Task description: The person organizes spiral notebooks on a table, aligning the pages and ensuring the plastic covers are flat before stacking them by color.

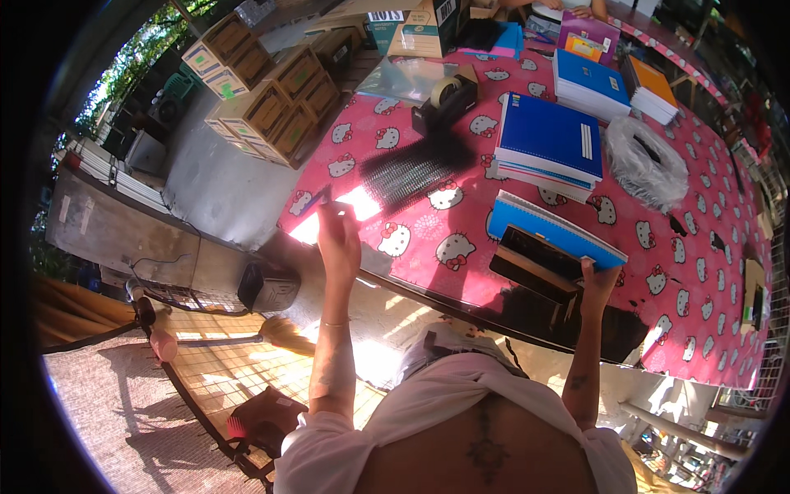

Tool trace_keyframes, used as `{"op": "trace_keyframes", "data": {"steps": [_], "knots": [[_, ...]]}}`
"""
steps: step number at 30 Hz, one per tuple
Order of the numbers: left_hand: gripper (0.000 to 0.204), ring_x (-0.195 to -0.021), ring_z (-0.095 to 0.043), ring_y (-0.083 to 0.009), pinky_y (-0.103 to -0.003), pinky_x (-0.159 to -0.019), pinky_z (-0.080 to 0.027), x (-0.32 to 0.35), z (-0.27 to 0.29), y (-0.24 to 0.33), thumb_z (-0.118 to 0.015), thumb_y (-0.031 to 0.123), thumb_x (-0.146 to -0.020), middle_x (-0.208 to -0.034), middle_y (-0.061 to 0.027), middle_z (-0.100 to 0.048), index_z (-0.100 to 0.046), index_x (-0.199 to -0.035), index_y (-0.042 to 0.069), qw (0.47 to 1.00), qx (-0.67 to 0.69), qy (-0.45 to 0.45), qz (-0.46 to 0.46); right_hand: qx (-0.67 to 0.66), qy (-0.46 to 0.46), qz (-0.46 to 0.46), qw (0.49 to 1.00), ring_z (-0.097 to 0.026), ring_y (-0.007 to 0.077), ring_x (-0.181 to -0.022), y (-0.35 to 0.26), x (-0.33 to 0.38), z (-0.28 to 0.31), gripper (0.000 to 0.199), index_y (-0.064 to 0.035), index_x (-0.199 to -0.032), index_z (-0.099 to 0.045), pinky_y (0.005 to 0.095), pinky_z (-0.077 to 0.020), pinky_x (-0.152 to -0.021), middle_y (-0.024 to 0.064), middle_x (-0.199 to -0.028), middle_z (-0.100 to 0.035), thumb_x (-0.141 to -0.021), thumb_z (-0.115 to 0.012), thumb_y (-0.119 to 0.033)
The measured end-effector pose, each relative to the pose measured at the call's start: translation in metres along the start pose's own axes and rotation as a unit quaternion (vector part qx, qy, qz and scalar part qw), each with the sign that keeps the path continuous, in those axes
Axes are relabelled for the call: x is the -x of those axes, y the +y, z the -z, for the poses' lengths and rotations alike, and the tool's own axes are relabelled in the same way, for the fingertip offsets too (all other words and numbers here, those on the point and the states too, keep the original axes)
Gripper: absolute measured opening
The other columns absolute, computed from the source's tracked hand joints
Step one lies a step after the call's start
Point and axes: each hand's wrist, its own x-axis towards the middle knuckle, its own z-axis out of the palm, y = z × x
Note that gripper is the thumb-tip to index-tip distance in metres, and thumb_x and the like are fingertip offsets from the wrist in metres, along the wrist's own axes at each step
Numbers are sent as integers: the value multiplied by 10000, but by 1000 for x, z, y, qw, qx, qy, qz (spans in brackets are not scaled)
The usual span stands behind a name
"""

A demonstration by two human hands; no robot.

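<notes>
My right hand (598, 284) grips the right end of a blue notebook (551, 230), thumb against its cover. The notebook leans upright, its lower edge at a dark, wood-edged block (535, 259) near the table's front edge. My left hand (338, 235) is raised over the table's left corner, fingers pinched together; whatever they hold is too small to make out. Just beyond it lies a bundle of black spiral binding coils (411, 174). A stack of dark blue notebooks (550, 136) sits behind the notebook I hold.
On the pink patterned tablecloth (453, 247) are a black tape dispenser (444, 100), clear plastic sheets (399, 80), a clear plastic-wrapped roll (646, 163), and more notebooks (591, 78). Cardboard boxes (267, 107) stand on the floor at left. Another person's hands (580, 10) show at the far edge.
</notes>
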Motion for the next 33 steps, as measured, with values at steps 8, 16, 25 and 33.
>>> {"op": "trace_keyframes", "data": {"steps": [8,16,25,33], "knots": [[303,-738,-655,-293,-371,-623,-514,-6,-92,64,-615,121,-946,-870,-147,-673,-659,-1235,39,952,-112,-229,-172,390,-92,448,799,-606,320,-1114,-146,-9,-111,405,-98,-1241,-631,462,-478,-966,154,-1221,-612,-895,-705,-293],[233,-595,-642,-175,-303,-533,-496,2,-132,55,-689,58,-913,-861,-119,-690,-712,-1145,36,944,-2,-285,-165,405,-149,340,835,-671,241,-600,-107,-38,-129,147,-153,-1008,-657,373,-534,-564,28,-760,-699,-907,-677,-257],[169,-564,-626,-255,-366,-532,-497,-23,-153,54,-668,106,-883,-748,-105,-648,-750,-1027,76,930,-24,-310,-197,361,-119,358,853,-658,270,-630,-103,-43,-134,78,-141,-898,-671,401,-505,-696,39,-733,-690,-889,-693,-215],[129,-621,-640,-342,-411,-559,-489,-37,-160,49,-664,163,-942,-789,-141,-669,-717,-935,46,920,-44,-301,-247,356,-106,331,867,-662,283,-650,-105,-42,-136,79,-135,-875,-681,406,-507,-692,60,-744,-693,-880,-699,-211]]}}
